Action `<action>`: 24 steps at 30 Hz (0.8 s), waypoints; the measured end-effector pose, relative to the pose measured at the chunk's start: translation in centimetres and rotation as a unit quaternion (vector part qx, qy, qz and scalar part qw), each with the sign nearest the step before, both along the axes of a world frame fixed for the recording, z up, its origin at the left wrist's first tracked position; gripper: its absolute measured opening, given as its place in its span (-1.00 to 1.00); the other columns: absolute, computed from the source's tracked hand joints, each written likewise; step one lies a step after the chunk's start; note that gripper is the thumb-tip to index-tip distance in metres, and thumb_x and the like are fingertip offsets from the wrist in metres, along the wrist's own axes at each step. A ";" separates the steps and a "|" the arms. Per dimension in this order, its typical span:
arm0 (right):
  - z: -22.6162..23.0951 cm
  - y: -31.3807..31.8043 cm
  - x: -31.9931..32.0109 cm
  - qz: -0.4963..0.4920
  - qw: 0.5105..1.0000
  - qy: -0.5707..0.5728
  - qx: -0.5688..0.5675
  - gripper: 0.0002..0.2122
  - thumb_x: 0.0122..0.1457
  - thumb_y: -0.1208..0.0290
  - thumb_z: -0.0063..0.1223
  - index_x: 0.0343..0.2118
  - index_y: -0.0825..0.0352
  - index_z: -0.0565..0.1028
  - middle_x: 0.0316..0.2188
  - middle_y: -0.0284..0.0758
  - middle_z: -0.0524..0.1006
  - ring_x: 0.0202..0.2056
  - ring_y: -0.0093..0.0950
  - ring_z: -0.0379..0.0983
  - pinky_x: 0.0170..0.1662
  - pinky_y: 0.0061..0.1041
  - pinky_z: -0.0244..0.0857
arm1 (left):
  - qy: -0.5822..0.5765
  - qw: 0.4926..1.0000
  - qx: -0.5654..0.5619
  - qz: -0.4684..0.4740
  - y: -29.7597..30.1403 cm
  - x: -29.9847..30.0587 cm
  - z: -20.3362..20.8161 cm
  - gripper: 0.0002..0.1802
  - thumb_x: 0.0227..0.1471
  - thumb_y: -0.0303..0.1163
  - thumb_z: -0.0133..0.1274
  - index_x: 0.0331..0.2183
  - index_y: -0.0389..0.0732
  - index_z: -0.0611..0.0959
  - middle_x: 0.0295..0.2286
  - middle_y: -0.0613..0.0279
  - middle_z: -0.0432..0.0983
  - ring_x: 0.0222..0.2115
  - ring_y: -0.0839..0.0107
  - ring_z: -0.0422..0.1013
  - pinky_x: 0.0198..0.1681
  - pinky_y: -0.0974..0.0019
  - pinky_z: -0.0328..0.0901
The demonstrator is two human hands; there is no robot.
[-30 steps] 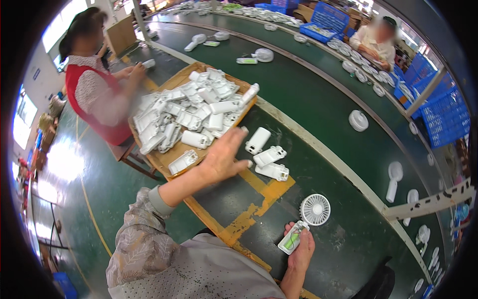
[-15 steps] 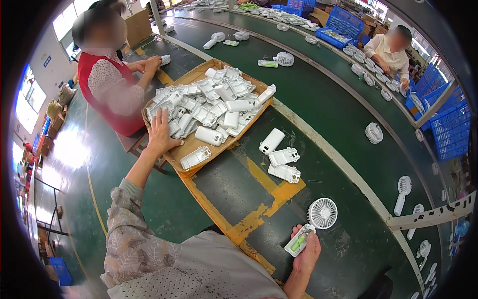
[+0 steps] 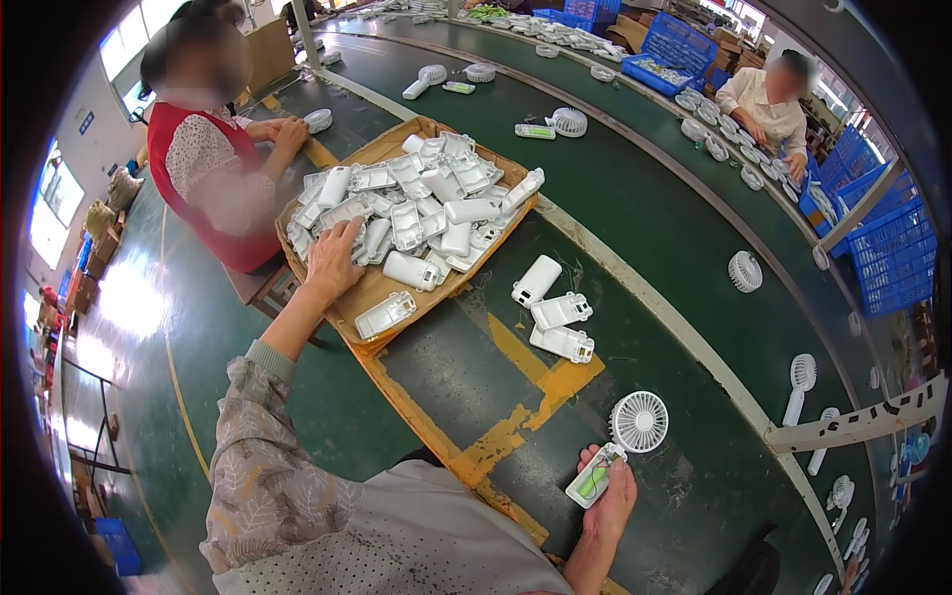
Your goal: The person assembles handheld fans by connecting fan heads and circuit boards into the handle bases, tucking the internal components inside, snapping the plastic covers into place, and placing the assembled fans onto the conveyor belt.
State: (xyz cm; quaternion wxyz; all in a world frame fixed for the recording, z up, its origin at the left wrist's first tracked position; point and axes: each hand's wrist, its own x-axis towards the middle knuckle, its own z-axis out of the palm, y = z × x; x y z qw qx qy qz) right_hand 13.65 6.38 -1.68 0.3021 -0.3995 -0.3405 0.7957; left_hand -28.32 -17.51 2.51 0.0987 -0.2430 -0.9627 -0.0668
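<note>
My left hand (image 3: 335,263) reaches over the near left edge of a shallow cardboard box (image 3: 369,315). Its fingers are apart and bent, with the tips against a heap of white plastic casings (image 3: 407,226). I see no casing lifted by it. At the lower right, my right hand (image 3: 612,499) grips a white handheld fan (image 3: 640,421) by its uncovered handle. A green battery (image 3: 592,483) and thin wires show inside that handle. The round fan head lies just above the hand, over the dark bench.
Several loose casings (image 3: 561,309) lie on the bench right of the box. Beyond a pale rail, a green conveyor (image 3: 635,188) carries fans and parts. One person (image 3: 213,169) in a red vest sits at the left; another (image 3: 769,104) works across the conveyor beside blue crates (image 3: 892,248).
My left hand has moved from the box edge rightward onto the casings, its fingers more bent. The right hand keeps hold of the fan. The red-vested person's hands have shifted slightly.
</note>
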 end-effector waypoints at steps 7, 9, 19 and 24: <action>-0.2 0.0 0.2 -0.003 1.000 -0.001 0.002 -0.76 0.24 0.40 -0.23 -0.16 0.48 0.32 -0.26 -0.04 0.48 -0.27 -0.30 0.49 -0.22 -0.39 0.43 | 0.015 0.999 0.021 -0.019 0.9 0.4 1.6 -0.23 -0.40 -0.50 0.16 -0.01 -0.03 0.36 -0.15 0.13 0.37 -0.18 0.07 0.35 -0.13 0.14 0.26; -0.2 0.0 0.3 -0.007 1.000 -0.003 -0.001 -0.76 0.23 0.40 -0.22 -0.16 0.48 0.33 -0.26 -0.05 0.48 -0.27 -0.29 0.49 -0.22 -0.37 0.43 | 0.028 0.999 0.033 -0.020 1.1 0.6 2.2 -0.24 -0.40 -0.50 0.15 -0.02 -0.03 0.37 -0.18 0.12 0.39 -0.20 0.07 0.37 -0.14 0.12 0.27; -0.4 0.1 0.1 -0.005 1.000 0.006 -0.009 -0.75 0.23 0.38 -0.22 -0.17 0.48 0.35 -0.25 -0.06 0.48 -0.25 -0.29 0.49 -0.21 -0.37 0.42 | 0.029 0.954 0.228 -0.193 8.7 7.4 5.9 -0.35 -0.36 -0.52 0.17 -0.08 -0.06 0.45 -0.21 0.11 0.45 -0.30 0.09 0.45 -0.23 0.23 0.37; -0.4 0.1 0.1 -0.001 1.000 0.012 -0.013 -0.75 0.24 0.38 -0.22 -0.17 0.48 0.34 -0.25 -0.06 0.48 -0.24 -0.30 0.48 -0.19 -0.39 0.41 | -0.169 0.945 0.144 -0.240 14.7 12.9 3.5 -0.23 -0.37 -0.38 0.22 0.00 -0.12 0.36 -0.26 0.00 0.47 -0.29 0.05 0.43 -0.20 0.16 0.33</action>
